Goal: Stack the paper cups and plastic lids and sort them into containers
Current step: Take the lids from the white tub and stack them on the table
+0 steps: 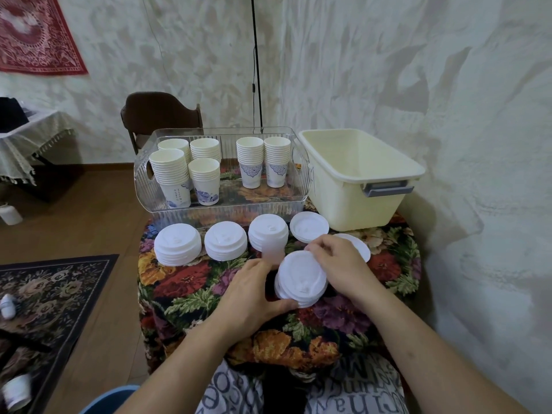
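A tilted stack of white plastic lids [300, 279] is held between both hands over the floral tablecloth. My left hand [252, 297] grips its lower left side with thumb under the stack. My right hand [337, 265] pinches the top lid at its upper right edge. Behind stand three lid stacks: left [177, 245], middle [226, 240], taller [268, 233]. Flatter lids [309, 227] and a single lid [358, 248] lie at the right. A clear bin [227, 204] holds several stacks of paper cups [171, 174]. A cream tub [358, 174] sits empty at the right.
The small round table [209, 288] wears a flowered cloth. A brown chair [155, 115] stands behind the clear bin, and a black pole [257, 70] rises at the wall. A patterned rug [50, 291] with loose cups lies at the left floor.
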